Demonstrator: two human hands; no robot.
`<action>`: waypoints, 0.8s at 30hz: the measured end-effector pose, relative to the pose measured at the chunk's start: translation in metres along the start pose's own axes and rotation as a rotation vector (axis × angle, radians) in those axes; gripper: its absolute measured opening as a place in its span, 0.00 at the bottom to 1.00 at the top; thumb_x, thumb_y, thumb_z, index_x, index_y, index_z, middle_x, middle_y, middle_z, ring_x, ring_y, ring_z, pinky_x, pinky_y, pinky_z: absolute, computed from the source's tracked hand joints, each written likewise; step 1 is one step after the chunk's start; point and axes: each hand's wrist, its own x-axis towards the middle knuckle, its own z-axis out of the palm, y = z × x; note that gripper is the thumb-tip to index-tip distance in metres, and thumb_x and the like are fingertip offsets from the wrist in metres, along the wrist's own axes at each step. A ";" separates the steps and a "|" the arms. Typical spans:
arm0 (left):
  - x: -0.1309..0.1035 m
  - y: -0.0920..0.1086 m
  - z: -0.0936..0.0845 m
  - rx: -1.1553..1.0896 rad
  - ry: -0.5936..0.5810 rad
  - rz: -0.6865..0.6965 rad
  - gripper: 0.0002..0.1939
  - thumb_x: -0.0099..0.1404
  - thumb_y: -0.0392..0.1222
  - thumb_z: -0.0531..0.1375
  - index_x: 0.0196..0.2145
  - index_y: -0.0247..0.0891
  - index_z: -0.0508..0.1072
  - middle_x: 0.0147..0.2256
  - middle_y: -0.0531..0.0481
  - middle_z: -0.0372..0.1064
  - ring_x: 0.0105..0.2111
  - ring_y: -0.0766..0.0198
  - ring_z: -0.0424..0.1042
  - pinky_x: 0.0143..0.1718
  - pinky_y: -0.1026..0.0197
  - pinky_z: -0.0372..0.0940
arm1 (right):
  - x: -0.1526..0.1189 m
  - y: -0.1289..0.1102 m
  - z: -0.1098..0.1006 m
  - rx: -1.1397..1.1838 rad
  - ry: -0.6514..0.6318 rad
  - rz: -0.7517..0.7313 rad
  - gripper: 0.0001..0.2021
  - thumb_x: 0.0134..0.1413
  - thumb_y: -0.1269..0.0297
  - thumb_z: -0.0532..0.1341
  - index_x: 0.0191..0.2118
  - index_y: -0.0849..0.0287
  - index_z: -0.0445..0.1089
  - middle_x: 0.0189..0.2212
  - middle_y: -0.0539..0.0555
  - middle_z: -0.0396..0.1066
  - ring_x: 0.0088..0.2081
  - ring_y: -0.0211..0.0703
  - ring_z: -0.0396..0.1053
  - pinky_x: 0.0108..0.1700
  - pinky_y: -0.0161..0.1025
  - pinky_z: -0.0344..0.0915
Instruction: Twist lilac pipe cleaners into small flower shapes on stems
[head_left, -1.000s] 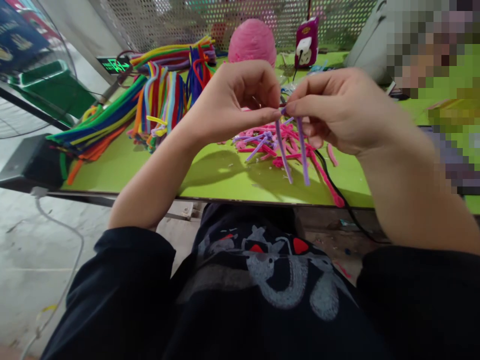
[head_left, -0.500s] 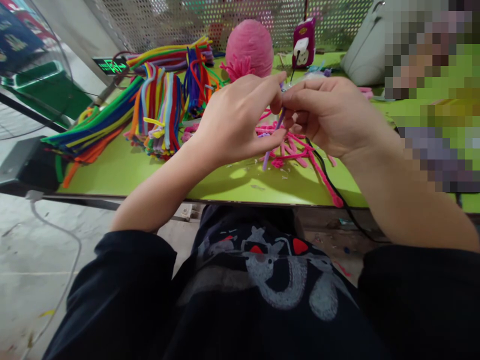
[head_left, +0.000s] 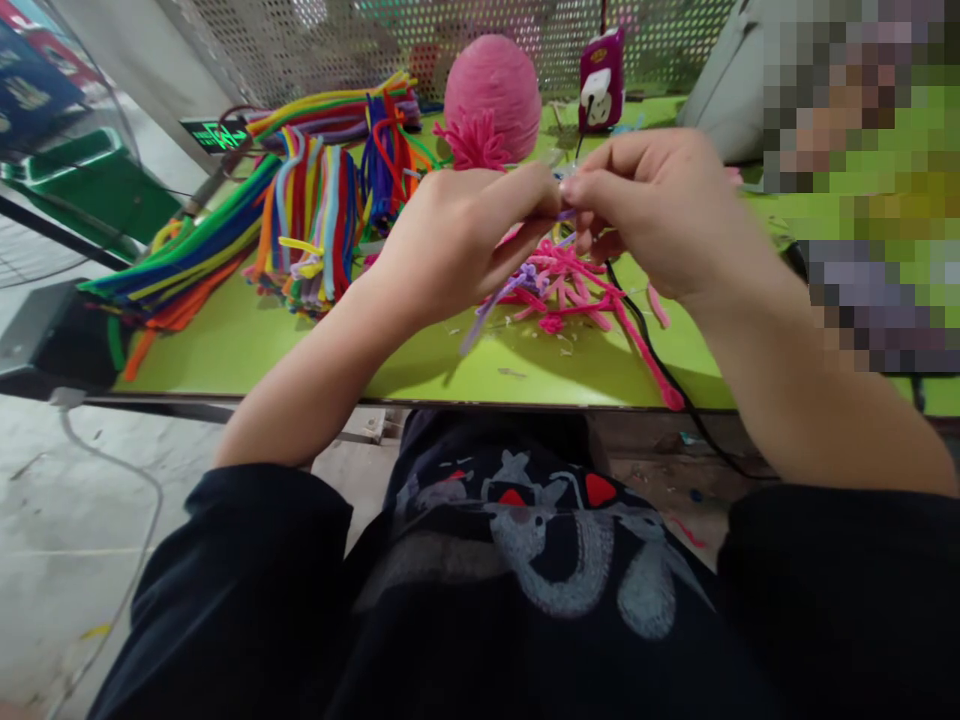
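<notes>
**Both grips pinching one purple stem above the green surface**

I am holding a thin, fuzzy purple pipe cleaner (head_left: 491,303) between my two hands, raised above the lime-green surface (head_left: 247,340). My left hand (head_left: 461,245) is closing its grip tightly on the stem, thumb and fingertips pressed together near the top, and my right hand (head_left: 652,205) is pinching the same stem just beside it, so that the fingertips of both hands are almost touching. The loose end of the stem is trailing down and to the left below my left hand, not touching the surface as far as I can tell.

Directly beneath my hands, a tangled heap of short pink and purple pipe-cleaner pieces (head_left: 574,295) is lying on the surface, and a thin black cable (head_left: 660,360) is running past it toward the near edge. Further left, bundles of long multicoloured pipe cleaners (head_left: 315,225) are lying spread out in rows. Behind my hands, a round pink fuzzy ball (head_left: 491,85) is sitting near a magenta socket block with a white plug (head_left: 600,80), in front of a perforated metal screen (head_left: 337,40).
</notes>
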 end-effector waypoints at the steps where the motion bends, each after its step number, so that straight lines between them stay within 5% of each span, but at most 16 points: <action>1: 0.000 -0.001 0.001 -0.038 0.022 -0.010 0.08 0.73 0.48 0.63 0.39 0.44 0.78 0.36 0.48 0.80 0.39 0.54 0.80 0.43 0.53 0.71 | 0.000 -0.001 0.000 -0.011 -0.004 -0.016 0.10 0.60 0.74 0.66 0.27 0.57 0.76 0.22 0.51 0.73 0.23 0.38 0.69 0.24 0.37 0.63; 5: 0.005 -0.009 0.009 -0.346 0.101 -0.105 0.14 0.69 0.55 0.69 0.33 0.45 0.74 0.33 0.51 0.78 0.33 0.61 0.74 0.37 0.54 0.69 | -0.002 -0.006 0.003 -0.074 0.013 -0.108 0.13 0.62 0.80 0.66 0.28 0.58 0.77 0.21 0.48 0.72 0.22 0.34 0.66 0.25 0.35 0.61; 9: 0.010 -0.022 0.015 -0.548 0.060 -0.136 0.18 0.65 0.63 0.71 0.34 0.50 0.72 0.33 0.51 0.75 0.32 0.60 0.70 0.35 0.48 0.67 | -0.002 -0.010 0.004 -0.058 -0.019 -0.132 0.15 0.63 0.83 0.66 0.28 0.57 0.75 0.20 0.47 0.71 0.21 0.35 0.66 0.24 0.36 0.59; 17: 0.008 -0.016 0.008 -0.292 0.049 -0.093 0.13 0.68 0.56 0.69 0.37 0.46 0.77 0.32 0.50 0.78 0.34 0.58 0.72 0.40 0.52 0.69 | 0.001 -0.009 -0.005 -0.198 -0.111 -0.129 0.14 0.62 0.81 0.67 0.28 0.57 0.73 0.18 0.46 0.67 0.22 0.34 0.62 0.26 0.38 0.55; 24: 0.008 -0.016 0.007 -0.355 -0.030 -0.102 0.10 0.69 0.53 0.68 0.37 0.44 0.80 0.30 0.50 0.78 0.29 0.62 0.67 0.34 0.55 0.64 | 0.000 -0.011 -0.016 -0.290 -0.218 -0.187 0.10 0.61 0.78 0.68 0.30 0.56 0.75 0.22 0.47 0.69 0.24 0.34 0.62 0.28 0.39 0.53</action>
